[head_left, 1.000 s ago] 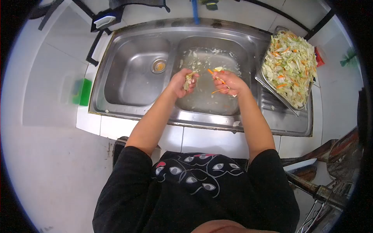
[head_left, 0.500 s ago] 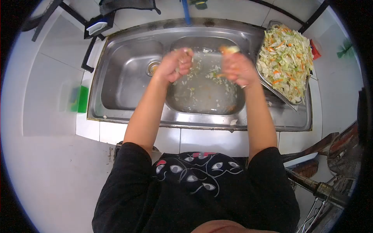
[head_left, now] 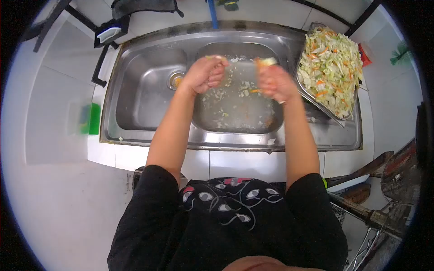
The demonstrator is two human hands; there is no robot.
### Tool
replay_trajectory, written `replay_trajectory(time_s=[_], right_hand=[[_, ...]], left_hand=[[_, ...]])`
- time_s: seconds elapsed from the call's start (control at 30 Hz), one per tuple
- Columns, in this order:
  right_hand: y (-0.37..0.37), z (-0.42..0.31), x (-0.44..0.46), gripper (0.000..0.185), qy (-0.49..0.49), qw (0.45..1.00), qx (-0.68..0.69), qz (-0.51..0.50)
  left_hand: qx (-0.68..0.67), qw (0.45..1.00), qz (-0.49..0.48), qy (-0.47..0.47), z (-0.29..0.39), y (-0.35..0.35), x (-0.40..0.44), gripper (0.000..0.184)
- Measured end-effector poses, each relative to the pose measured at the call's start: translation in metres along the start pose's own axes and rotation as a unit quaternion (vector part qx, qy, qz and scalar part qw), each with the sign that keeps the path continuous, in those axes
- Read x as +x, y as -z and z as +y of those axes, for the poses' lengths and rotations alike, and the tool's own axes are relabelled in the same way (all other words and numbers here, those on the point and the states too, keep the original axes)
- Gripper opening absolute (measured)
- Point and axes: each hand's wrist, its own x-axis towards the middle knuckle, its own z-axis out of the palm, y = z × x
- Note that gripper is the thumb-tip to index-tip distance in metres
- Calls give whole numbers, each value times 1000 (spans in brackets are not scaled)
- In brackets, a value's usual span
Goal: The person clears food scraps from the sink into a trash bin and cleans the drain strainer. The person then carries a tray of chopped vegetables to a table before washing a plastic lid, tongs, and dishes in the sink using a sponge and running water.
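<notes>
Over the left part of the water-filled basin (head_left: 199, 123), my left hand (head_left: 207, 76) is closed in a fist, with a bit of pale shredded cabbage (head_left: 218, 57) poking out at the top. My right hand (head_left: 278, 84), slightly blurred, is closed around shredded cabbage and carrot (head_left: 266, 62) above the basin's right side. Cabbage and carrot shreds (head_left: 245, 87) float in the cloudy water between and below my hands. To the right, a metal tray (head_left: 316, 107) is heaped with shredded cabbage and carrot (head_left: 330, 67).
A second sink basin (head_left: 144, 97) with a drain (head_left: 175, 80) lies to the left. A green object (head_left: 94, 119) stands by the left wall. Wooden-handled utensils (head_left: 361, 171) and a strainer (head_left: 400, 180) are at lower right. A blue pipe (head_left: 212, 13) rises behind the sink.
Both hands stay closed over the basin with small movements. The floating shreds have shifted in the water, and the view has moved slightly.
</notes>
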Motion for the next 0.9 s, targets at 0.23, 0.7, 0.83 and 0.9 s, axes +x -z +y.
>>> replay_trajectory(time_s=[0.23,0.7,0.83,0.9], right_hand=[[-6,53,6,29,-70,854,-506,105],[-9,85,2,37,-42,886,-454,87],[17,118,10,31,-62,886,-453,84],[8,106,3,26,-87,898,-421,93]], left_hand=[[326,944,-36,-38,-74,-38,7,26],[322,947,14,9,-78,-57,-35,23],[242,957,148,-53,-91,-35,-66,26],[157,970,185,-22,-66,-16,-108,27]])
